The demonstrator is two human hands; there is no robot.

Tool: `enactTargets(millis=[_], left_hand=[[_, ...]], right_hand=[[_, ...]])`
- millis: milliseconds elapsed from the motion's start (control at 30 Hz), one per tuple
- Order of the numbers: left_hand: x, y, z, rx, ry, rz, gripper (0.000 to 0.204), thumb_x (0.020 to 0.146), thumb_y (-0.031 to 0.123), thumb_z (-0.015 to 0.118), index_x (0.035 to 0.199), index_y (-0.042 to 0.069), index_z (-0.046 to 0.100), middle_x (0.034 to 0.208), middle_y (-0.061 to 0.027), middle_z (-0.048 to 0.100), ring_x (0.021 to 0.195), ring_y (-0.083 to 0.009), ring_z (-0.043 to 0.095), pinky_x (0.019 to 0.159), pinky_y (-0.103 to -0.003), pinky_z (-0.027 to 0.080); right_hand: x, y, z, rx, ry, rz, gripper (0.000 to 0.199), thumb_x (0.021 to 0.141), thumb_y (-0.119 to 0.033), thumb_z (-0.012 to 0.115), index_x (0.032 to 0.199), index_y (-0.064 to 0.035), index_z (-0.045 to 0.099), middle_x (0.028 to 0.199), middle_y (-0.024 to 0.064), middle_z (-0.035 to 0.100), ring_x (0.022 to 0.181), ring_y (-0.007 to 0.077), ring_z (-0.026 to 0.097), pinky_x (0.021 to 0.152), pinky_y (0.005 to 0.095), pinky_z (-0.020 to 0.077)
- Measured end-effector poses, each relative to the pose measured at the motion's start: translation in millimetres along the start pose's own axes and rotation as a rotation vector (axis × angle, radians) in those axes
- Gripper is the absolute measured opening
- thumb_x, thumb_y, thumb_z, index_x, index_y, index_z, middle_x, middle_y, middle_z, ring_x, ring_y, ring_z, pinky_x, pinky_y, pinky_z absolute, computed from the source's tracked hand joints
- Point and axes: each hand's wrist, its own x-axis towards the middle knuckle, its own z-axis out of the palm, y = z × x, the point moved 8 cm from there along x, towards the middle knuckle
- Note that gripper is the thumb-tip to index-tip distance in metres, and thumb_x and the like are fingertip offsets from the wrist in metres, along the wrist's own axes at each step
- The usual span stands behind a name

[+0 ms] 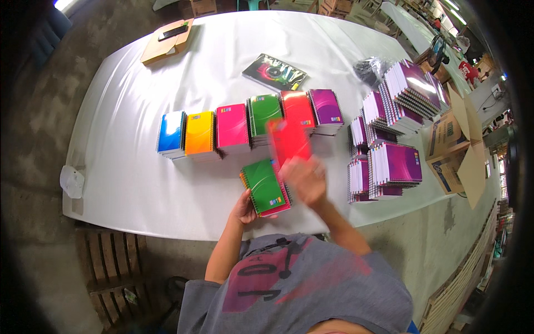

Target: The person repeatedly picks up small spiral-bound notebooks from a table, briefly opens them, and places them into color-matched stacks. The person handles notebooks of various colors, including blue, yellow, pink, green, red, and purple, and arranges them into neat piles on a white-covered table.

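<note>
You're apparently collating over the near tabletop (133, 192) edge, fingers clamped, left hand (243, 210) on a green-topped stack (263, 187), right hand (306, 182) on a red notebook (290, 142) to square on next.

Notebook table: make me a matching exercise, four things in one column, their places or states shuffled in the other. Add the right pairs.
Column one
1. Left hand
2. Right hand
3. Phone
4. Blue stack

Column two
A. On top of a brown box
B. Holding a red notebook
C. Just left of the yellow stack
D. Holding notebooks, a green notebook uppermost

Pairs: 1-D, 2-B, 3-A, 4-C
</note>
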Motion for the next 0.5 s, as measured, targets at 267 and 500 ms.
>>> enactTargets(millis=[267, 500], left_hand=[[-3, 3, -15, 0.169, 0.139, -0.012, 0.056, 0.075, 0.015, 0.060, 0.125, -0.001, 0.040, 0.116, -0.0193, 0.054, 0.103, -0.0395, 0.055, 0.080, -0.064, 0.045], [-2, 1, 0, 0.263, 0.130, -0.028, 0.056, 0.075, 0.019, 0.065, 0.123, -0.001, 0.042, 0.115, -0.0187, 0.055, 0.102, -0.0376, 0.056, 0.083, -0.061, 0.045]], right_hand=[[-12, 25, 40, 0.404, -0.210, 0.075, 0.014, 0.071, -0.013, 0.064, 0.085, -0.0113, 0.064, 0.103, 0.0065, 0.063, 0.106, 0.0238, 0.055, 0.088, 0.0371, 0.0414], [-31, 204, 68, -0.256, -0.555, 0.695, 0.080, 0.070, 0.008, 0.052, 0.140, -0.0156, 0.022, 0.147, 0.0050, 0.021, 0.134, 0.0215, 0.023, 0.105, 0.0557, 0.0200]])
